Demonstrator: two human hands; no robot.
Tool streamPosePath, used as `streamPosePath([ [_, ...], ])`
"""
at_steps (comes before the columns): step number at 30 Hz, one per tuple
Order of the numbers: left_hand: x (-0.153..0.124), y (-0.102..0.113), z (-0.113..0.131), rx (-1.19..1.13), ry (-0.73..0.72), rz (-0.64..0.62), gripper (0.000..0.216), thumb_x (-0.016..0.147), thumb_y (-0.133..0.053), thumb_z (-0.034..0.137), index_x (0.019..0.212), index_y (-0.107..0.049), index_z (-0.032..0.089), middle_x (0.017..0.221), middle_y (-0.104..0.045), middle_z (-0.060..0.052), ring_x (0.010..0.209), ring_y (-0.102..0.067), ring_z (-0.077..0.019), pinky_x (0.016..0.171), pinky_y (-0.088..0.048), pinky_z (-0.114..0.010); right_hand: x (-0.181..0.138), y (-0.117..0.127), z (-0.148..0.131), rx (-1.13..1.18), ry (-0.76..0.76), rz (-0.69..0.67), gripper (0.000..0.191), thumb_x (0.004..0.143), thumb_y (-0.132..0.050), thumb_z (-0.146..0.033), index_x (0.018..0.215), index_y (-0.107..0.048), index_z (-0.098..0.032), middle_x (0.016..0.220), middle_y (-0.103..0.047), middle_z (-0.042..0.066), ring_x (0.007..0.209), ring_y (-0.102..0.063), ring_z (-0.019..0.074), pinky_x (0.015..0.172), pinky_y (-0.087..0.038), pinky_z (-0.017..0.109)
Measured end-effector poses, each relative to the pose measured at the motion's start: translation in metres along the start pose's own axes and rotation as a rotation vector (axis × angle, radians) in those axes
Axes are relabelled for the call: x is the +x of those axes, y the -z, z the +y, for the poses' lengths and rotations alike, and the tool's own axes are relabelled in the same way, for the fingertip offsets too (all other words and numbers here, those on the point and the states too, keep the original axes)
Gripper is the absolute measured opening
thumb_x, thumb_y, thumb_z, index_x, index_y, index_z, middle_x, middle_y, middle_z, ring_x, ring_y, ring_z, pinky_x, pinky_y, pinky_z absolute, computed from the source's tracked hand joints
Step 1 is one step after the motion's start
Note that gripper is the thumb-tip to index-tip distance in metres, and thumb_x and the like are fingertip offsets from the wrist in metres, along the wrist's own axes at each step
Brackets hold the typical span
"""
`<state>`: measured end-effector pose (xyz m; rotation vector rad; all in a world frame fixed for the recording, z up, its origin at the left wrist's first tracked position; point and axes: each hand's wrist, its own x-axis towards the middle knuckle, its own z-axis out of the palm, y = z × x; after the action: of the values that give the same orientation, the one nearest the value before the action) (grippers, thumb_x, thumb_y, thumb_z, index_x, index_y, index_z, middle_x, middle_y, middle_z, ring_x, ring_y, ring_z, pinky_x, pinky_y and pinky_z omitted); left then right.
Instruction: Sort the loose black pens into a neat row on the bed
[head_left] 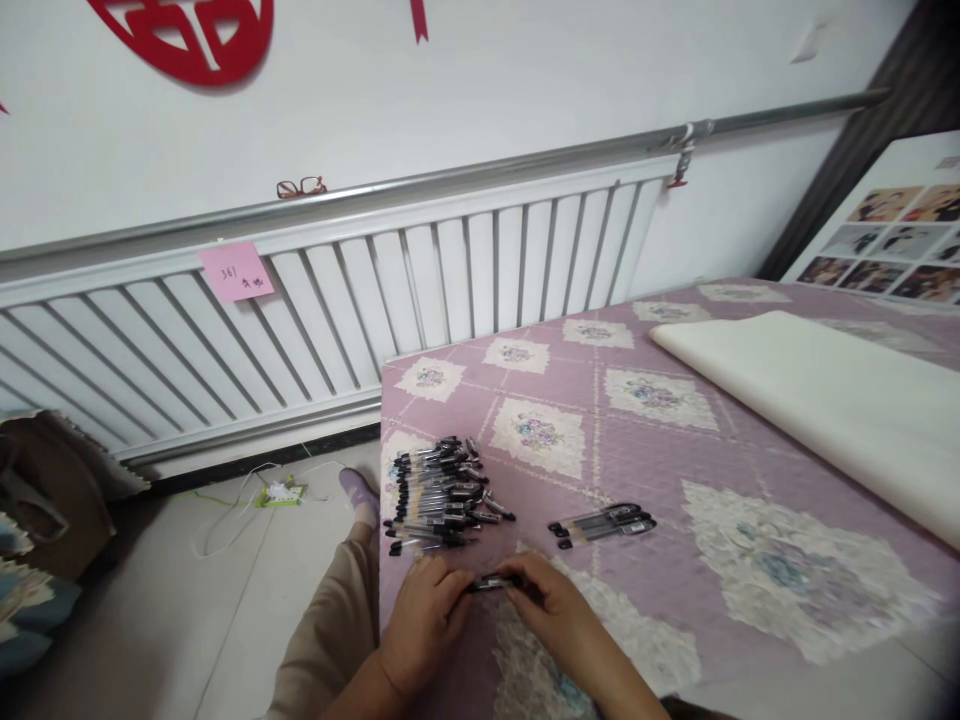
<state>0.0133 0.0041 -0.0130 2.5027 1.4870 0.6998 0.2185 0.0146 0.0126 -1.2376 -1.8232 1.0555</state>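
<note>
- Pen (491, 582), black w/ clear barrel, lies crosswise btwn both hands, just above the quilted cover (675, 450), at its near edge.
- L hand (424, 615): fingers curled, pinching the pen's left end; knuckles up, wrist coming in from bottom of view.
- R hand (559, 610): fingers closed on the pen's right end, thumb side toward the L hand; fingertips of both hands nearly meet over the barrel.
- Pen pile (439, 495): many similar black pens, stacked roughly parallel, just beyond the L hand, near the cover's left edge.
- Small pen group (602, 524): a few pens side by side, beyond the R hand & slightly to its right, apart from the big pile.
- Cream roll (825, 400): long, pale, lies diagonally on the cover well to the right of the R hand.
- Tan trouser leg (330, 630) drops left of the L hand, off the cover's side; purple-socked foot (358, 492) on the floor beyond it.
- White radiator (337, 300) along the wall far beyond both hands, w/ pink note (235, 271) stuck on it; red-framed glasses (301, 187) sit on the metal pipe above.
- Photo board (892, 245) leans far right, past the roll.
</note>
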Motion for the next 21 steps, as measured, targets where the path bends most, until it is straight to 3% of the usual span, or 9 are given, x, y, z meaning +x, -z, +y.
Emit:
streamPosePath([
  [7, -0.002, -0.001, 0.000, -0.012, 0.003, 0.041, 0.022, 0.084, -0.053, 0.021, 0.104, -0.060, 0.024, 0.088, -0.061, -0.004, 0.083, -0.055, -0.0211, 0.072, -0.046, -0.035, 0.004, -0.009, -0.002, -0.008, 0.029, -0.021, 0.021, 0.077, -0.051, -0.019, 0.092, -0.065, -0.022, 0.091, -0.067, 0.003, 0.088, -0.060, 0.0192, 0.082, -0.045, 0.031],
  [14, -0.002, -0.001, -0.004, -0.058, 0.049, 0.059, 0.024, 0.089, -0.047, 0.025, 0.110, -0.056, 0.021, 0.099, -0.062, -0.007, 0.092, -0.055, -0.0215, 0.082, -0.046, -0.038, 0.000, 0.008, 0.008, 0.047, -0.028, 0.109, 0.021, 0.079, -0.053, -0.029, 0.095, -0.066, -0.023, 0.094, -0.068, 0.003, 0.089, -0.062, 0.0208, 0.081, -0.047, 0.032],
  [21, 0.002, -0.002, -0.003, -0.017, 0.087, -0.014, 0.024, 0.093, -0.038, 0.027, 0.097, -0.060, 0.021, 0.087, -0.062, -0.004, 0.084, -0.056, -0.0205, 0.075, -0.045, -0.035, -0.004, 0.015, 0.011, 0.066, -0.064, 0.158, 0.024, 0.079, -0.053, -0.031, 0.098, -0.066, -0.023, 0.096, -0.068, 0.004, 0.090, -0.062, 0.0208, 0.082, -0.047, 0.031],
])
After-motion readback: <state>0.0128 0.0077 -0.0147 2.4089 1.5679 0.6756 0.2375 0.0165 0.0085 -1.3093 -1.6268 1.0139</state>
